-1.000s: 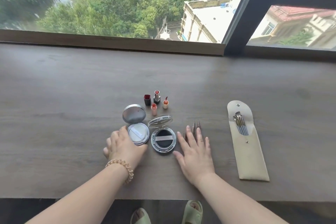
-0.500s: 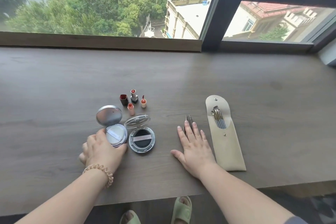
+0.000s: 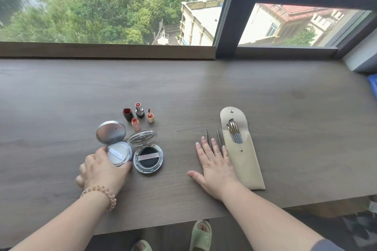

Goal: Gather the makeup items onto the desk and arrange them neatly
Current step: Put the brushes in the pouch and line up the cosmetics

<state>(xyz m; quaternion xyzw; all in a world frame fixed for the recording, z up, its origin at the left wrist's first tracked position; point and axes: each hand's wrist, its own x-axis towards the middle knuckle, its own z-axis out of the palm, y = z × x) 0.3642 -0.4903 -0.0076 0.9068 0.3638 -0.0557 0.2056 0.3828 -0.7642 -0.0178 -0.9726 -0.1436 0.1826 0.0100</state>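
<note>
Head view looks down on a wooden desk (image 3: 61,108) set under a window (image 3: 102,6). At the desk's near middle, the left hand (image 3: 102,169) curls around the near side of a silver compact (image 3: 117,149), fingers touching its base; its mirrored lid stands open toward 12 o'clock and a white puff lies inside. A coil bracelet (image 3: 102,193) circles that wrist. Just beside the silver compact, at its 3 o'clock, sits a black compact (image 3: 148,158) with a clear lid tipped back and a dark puff with a pale strap inside. At 12 o'clock from the two compacts stands a small cluster: a dark red cap (image 3: 128,114), an open lipstick (image 3: 139,110), a peach tube (image 3: 136,124) and a small lip gloss (image 3: 150,116), all near one another.

At 3 o'clock from the compacts, the right hand (image 3: 214,165) lies flat and open, palm down, fingers spread over two thin pencils (image 3: 218,136) whose tips stick out toward 12 o'clock. Touching its little-finger side lies a beige pouch (image 3: 242,159), flap open, with several brushes (image 3: 234,130) poking from the pocket. The two hands are well apart.
</note>
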